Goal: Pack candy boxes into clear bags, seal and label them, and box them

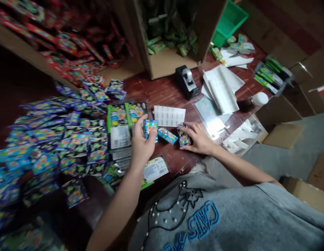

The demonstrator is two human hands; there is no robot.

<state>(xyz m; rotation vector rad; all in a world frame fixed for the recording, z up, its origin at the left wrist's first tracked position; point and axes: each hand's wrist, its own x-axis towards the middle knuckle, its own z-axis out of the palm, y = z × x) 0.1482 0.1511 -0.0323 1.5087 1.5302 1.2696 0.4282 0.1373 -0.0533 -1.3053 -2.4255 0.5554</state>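
Observation:
Between the thumb and fingers of my left hand [143, 141] is a small blue printed box [149, 126]. My right hand [198, 137] grips a dark purple printed box [183, 136] close to the tabletop. A second blue box [167, 136] lies tilted on the wood between my hands. Just beyond it sits a white label sheet [169, 116] with rows of small print. Black and green printed pouches [118, 116] lie beside my left hand, partly covered by it. Nearer my body is another pouch with a white label [156, 169].
Many purple and blue packets [73, 139] are heaped on the left. Open cartons of red packets [70, 45] and green packets [172, 35] stand behind. A tape dispenser [187, 82], white papers [220, 89], a white-capped jar [260, 99] and a green bin [230, 22] are farther right.

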